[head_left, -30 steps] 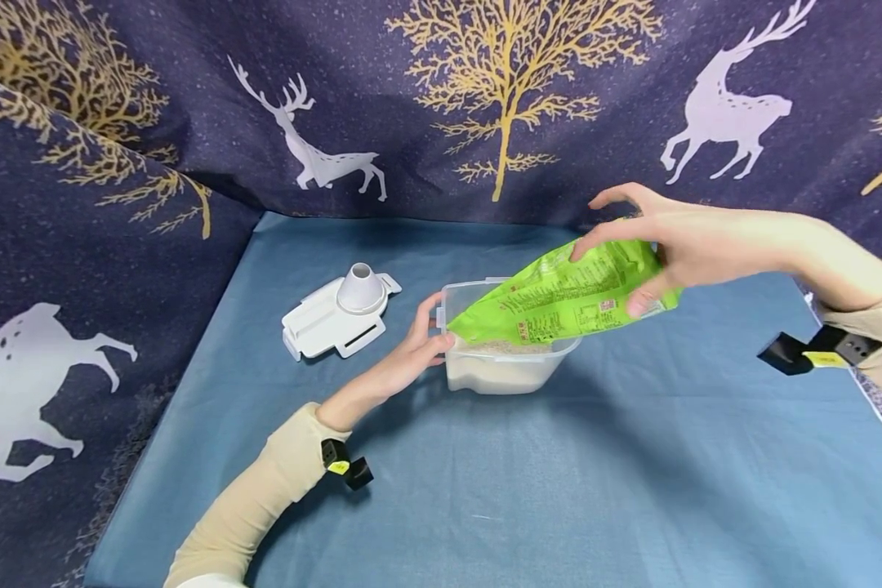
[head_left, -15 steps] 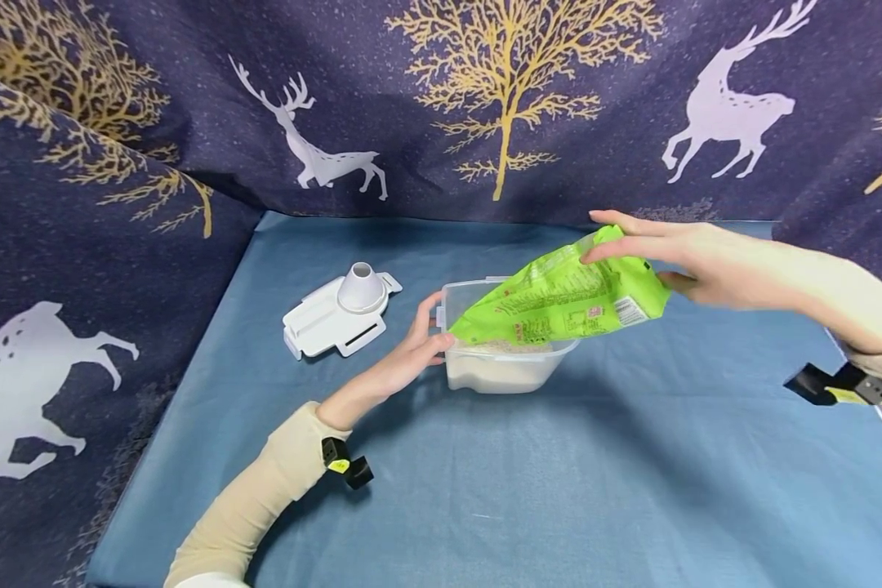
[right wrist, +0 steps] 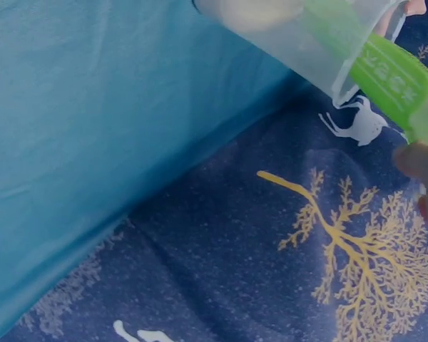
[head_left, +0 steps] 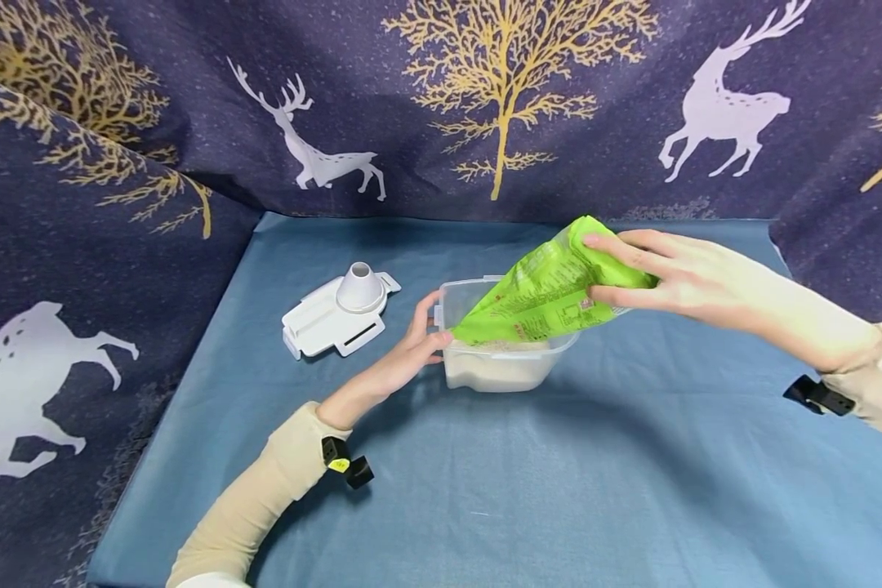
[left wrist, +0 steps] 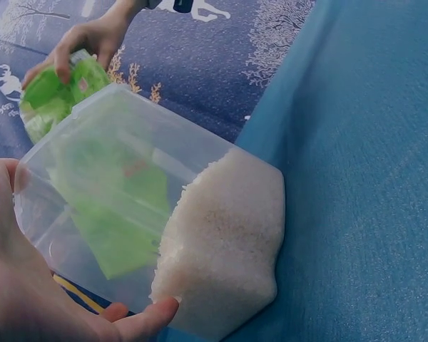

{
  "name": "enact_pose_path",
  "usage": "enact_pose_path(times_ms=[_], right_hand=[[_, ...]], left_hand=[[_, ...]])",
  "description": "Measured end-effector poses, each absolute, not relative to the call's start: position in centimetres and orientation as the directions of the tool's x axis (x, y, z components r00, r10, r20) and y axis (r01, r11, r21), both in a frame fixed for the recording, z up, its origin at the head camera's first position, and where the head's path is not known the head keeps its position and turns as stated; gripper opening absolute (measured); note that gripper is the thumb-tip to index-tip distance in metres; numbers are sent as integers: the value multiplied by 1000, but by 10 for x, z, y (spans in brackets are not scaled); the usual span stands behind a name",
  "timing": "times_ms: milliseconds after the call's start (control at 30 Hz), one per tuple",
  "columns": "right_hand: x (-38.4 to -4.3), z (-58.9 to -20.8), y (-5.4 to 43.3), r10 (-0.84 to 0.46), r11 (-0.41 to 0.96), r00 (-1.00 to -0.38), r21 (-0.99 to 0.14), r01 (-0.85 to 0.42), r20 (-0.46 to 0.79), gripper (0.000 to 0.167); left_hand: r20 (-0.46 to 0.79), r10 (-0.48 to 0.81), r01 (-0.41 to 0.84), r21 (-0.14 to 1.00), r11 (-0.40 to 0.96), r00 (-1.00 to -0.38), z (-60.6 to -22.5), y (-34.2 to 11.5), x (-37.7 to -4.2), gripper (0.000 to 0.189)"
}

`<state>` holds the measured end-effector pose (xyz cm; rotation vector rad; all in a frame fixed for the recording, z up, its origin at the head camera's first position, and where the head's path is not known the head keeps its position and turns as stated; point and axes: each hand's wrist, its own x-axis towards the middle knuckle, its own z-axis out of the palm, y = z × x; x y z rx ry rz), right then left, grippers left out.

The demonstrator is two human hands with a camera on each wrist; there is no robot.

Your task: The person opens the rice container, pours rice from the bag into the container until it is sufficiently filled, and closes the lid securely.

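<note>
A clear plastic food container (head_left: pixel 503 376) stands on the blue cloth, white rice (left wrist: pixel 225 228) piled in its lower part. My left hand (head_left: pixel 415 343) holds it at its left side, thumb at the rim beside the bag's tip. Tilted over the container is a green rice bag (head_left: pixel 536 302), its narrow end down inside. My right hand (head_left: pixel 676 273) grips the raised bottom end of the bag, fingers over the top and thumb on the near side. Through the clear wall in the left wrist view, the bag's lower end shows above the rice.
A white lid (head_left: pixel 316 327) with side clips lies left of the container, a white cone-shaped cup (head_left: pixel 361 287) on it. Blue cloth (head_left: pixel 485 490) covers the table. A dark curtain (head_left: pixel 441 106) with deer and trees hangs behind.
My right hand has re-gripped the bag's raised end, its fingers now wrapped further over it, and the bag's upper end has shifted left. The left hand and container stay in place.
</note>
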<state>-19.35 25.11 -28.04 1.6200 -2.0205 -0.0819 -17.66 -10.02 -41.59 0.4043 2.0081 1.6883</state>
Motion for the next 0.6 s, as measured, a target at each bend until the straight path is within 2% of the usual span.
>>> enact_pose_path(times_ms=[133, 233, 500, 600], right_hand=[[-190, -279, 246, -885, 236, 11, 468, -852, 466, 45], [-188, -277, 244, -835, 259, 76, 512, -819, 544, 43], [-185, -280, 243, -704, 356, 181, 562, -747, 686, 38], [-182, -285, 243, -650, 411, 160, 522, -748, 742, 40]], left_hand=[[-177, 522, -86, 977, 194, -834, -417, -99, -178, 75], [-179, 528, -90, 978, 191, -830, -417, -99, -178, 75], [-166, 531, -78, 980, 184, -831, -419, -101, -179, 77], [-167, 527, -80, 980, 184, -833, -419, -101, -178, 76]])
